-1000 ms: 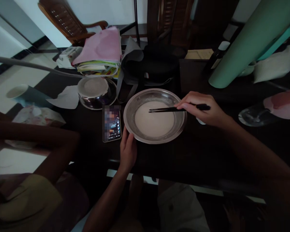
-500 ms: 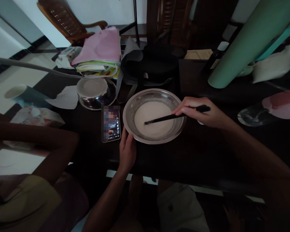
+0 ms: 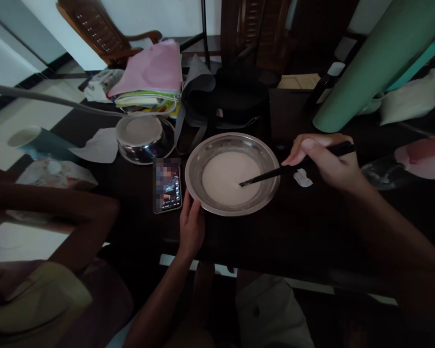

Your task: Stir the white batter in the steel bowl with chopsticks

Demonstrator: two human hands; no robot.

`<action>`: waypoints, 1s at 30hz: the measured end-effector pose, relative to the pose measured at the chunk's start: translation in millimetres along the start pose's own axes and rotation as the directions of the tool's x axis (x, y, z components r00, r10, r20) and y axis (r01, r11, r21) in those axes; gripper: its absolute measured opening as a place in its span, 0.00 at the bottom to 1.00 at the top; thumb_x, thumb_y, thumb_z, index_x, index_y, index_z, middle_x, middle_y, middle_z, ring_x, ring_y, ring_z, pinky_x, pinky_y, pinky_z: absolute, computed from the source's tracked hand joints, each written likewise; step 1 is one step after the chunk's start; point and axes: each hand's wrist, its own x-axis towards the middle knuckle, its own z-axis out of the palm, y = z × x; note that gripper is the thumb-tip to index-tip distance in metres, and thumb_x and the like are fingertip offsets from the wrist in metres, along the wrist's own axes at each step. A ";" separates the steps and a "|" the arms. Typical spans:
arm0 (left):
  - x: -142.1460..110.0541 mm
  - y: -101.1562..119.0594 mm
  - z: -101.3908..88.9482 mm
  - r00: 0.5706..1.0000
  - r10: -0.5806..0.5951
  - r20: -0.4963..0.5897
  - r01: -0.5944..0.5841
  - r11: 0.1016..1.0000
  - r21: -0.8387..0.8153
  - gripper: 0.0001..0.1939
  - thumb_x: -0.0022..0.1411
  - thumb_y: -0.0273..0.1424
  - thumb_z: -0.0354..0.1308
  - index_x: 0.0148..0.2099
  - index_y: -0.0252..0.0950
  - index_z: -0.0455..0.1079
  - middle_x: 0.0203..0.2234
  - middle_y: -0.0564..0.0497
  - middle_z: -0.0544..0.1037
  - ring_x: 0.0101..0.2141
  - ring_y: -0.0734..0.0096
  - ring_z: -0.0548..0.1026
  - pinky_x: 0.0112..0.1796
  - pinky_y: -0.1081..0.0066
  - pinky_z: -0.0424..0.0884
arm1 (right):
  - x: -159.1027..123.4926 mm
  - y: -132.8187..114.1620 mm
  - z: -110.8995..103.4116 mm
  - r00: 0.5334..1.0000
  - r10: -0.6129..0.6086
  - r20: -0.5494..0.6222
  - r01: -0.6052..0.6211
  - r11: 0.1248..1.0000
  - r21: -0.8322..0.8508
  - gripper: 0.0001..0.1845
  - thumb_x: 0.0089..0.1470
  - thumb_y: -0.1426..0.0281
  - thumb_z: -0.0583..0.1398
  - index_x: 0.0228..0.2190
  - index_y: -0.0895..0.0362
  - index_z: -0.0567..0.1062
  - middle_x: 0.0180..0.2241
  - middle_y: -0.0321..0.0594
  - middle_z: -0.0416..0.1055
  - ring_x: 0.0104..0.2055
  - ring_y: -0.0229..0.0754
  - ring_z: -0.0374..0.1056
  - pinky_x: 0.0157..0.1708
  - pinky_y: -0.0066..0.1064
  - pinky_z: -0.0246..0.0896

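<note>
A wide metal bowl (image 3: 239, 209) with a milky white liquid (image 3: 230, 176) in it stands on the dark table. At its lower left, my left hand (image 3: 192, 224) grips the rim, thumb at the near edge and the other fingers partly hidden along the side. My right hand (image 3: 326, 159) is closed around black chopsticks (image 3: 271, 174), to the right of the bowl. They slant across the right rim, and their tips are in the liquid right of its middle. Below the right hand lies a small crumpled white scrap (image 3: 303, 178).
A lit phone (image 3: 167, 186) lies left of the bowl, near an upturned metal bowl (image 3: 141, 133). Behind are a pink-topped stack of papers (image 3: 148, 70) and a black bag (image 3: 235, 96). A green cylinder (image 3: 362, 72) leans at right. Another person's arm (image 3: 58, 203) rests at left.
My right hand has moved to the right with the chopsticks, whose tips have shifted right through the liquid. The white scrap has come fully into sight. My left hand and the bowl stay put.
</note>
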 end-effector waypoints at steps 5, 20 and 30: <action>-0.3 0.2 -0.4 1.000 -0.003 0.004 0.003 1.000 0.003 0.29 0.61 0.40 0.67 0.64 0.46 0.72 0.63 0.49 0.75 0.67 0.59 0.66 0.68 0.63 0.57 | 1.0 2.2 12.0 0.974 0.021 0.225 -0.006 0.998 -0.068 0.15 0.66 0.64 0.60 0.30 0.53 0.82 0.31 0.38 0.82 0.34 0.40 0.77 0.35 0.32 0.68; 0.1 -1.4 -3.5 1.000 -0.005 0.025 0.005 1.000 0.008 0.31 0.62 0.41 0.66 0.66 0.47 0.69 0.64 0.48 0.73 0.67 0.57 0.65 0.68 0.60 0.57 | 1.4 -9.3 -3.5 0.997 0.046 -0.062 -0.057 0.979 -0.197 0.21 0.67 0.57 0.58 0.23 0.48 0.79 0.25 0.39 0.76 0.30 0.46 0.72 0.32 0.41 0.63; 0.7 -2.3 -2.0 1.000 -0.006 0.000 0.006 1.000 0.014 0.31 0.60 0.41 0.67 0.65 0.46 0.70 0.63 0.49 0.74 0.68 0.58 0.65 0.68 0.61 0.57 | 3.1 -7.4 7.7 0.956 0.247 0.157 -0.229 0.965 -0.125 0.18 0.64 0.56 0.60 0.29 0.50 0.84 0.30 0.39 0.81 0.31 0.42 0.74 0.27 0.35 0.63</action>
